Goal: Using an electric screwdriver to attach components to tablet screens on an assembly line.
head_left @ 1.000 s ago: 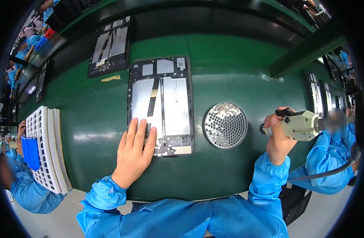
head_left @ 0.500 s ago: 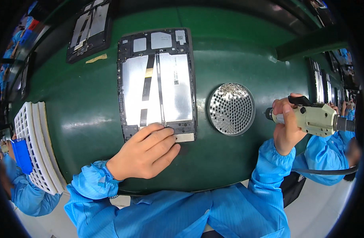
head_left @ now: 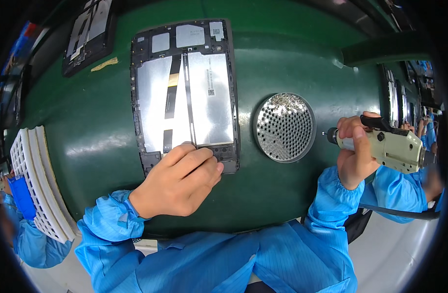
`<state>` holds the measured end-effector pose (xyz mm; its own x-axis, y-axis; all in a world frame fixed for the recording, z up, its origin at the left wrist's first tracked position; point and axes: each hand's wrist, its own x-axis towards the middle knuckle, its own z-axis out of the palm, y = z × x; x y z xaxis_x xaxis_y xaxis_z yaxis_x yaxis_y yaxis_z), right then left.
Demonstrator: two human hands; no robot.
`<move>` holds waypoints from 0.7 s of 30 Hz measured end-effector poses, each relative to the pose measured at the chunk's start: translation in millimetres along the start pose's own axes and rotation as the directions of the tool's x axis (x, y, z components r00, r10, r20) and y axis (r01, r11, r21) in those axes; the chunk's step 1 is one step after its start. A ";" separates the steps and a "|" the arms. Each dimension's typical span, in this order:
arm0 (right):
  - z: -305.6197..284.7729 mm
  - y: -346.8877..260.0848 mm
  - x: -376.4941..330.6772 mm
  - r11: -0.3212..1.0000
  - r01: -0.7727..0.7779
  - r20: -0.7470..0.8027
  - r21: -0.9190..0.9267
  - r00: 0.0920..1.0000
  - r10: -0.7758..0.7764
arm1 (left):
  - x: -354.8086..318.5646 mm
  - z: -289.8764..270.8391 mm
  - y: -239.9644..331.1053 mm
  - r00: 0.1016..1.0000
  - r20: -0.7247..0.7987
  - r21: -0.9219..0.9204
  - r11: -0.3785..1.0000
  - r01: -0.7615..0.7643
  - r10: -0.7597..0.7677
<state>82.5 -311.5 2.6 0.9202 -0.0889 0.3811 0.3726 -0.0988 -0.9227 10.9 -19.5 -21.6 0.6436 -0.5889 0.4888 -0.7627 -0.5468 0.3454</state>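
Hands apart: left hand (head_left: pixel 177 188), grip unclear, seemingly readies the opened tablet (head_left: pixel 209 110), centre-left, at its lower edge; right hand (head_left: pixel 357 154) clasps a power screwdriver (head_left: pixel 399 150), whose use there would need clear access.

The left hand (head_left: pixel 177 183), earlier flat with fingers spread, now bends its fingers over the near edge of the black-framed, silver-backed rectangular tablet (head_left: pixel 211 107). The pale strip at its near right corner no longer shows. The cream-coloured, black-levered power screwdriver's (head_left: pixel 397 149) tip sits closer to the round, perforated silver dish (head_left: pixel 285 128).
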 end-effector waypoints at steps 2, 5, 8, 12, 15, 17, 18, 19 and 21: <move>-0.5 1.5 1.7 1.000 0.009 0.006 0.022 1.000 -0.009 | -0.4 1.1 1.9 1.000 0.001 0.016 1.000 0.005 -0.005; -1.2 1.9 3.3 0.999 0.029 0.016 0.039 0.999 -0.029 | -6.1 6.3 6.9 1.000 -0.008 0.128 0.992 -0.012 0.014; -1.0 -0.9 2.9 1.000 0.015 0.027 0.009 1.000 -0.015 | -8.6 5.0 10.3 0.999 0.039 0.158 0.987 -0.021 0.015; 3.8 -5.8 5.5 0.995 -0.060 -0.086 -0.076 0.995 0.054 | -4.1 -8.8 0.9 0.985 0.173 0.046 0.999 0.002 -0.010; 11.9 -13.4 14.7 0.987 -0.130 -0.102 -0.089 0.987 0.121 | -9.8 -17.3 -15.4 0.953 0.277 -0.010 0.992 0.128 -0.120; 4.7 -10.4 17.7 0.995 -0.103 -0.072 0.004 0.992 0.103 | -7.7 -14.1 -9.1 0.954 0.273 0.008 0.992 0.124 -0.121; 1.7 -9.6 19.2 0.990 -0.086 -0.044 0.109 0.995 0.091 | -6.8 -12.3 -6.6 0.952 0.279 0.032 0.992 0.124 -0.128; 5.8 -10.1 19.6 0.987 -0.084 -0.056 0.134 0.994 0.093 | -2.1 -7.9 -5.7 0.965 0.226 0.038 0.992 0.124 -0.129; 16.0 -14.1 17.6 0.982 -0.046 -0.006 0.181 0.999 0.048 | 5.4 -1.7 -4.6 0.969 0.214 0.027 0.993 0.119 -0.122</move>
<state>95.3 -295.8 21.4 0.9362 -0.0995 0.3370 0.3456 0.0866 -0.9344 17.8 -19.1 -19.2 0.7306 -0.6314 0.2600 -0.6786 -0.6289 0.3795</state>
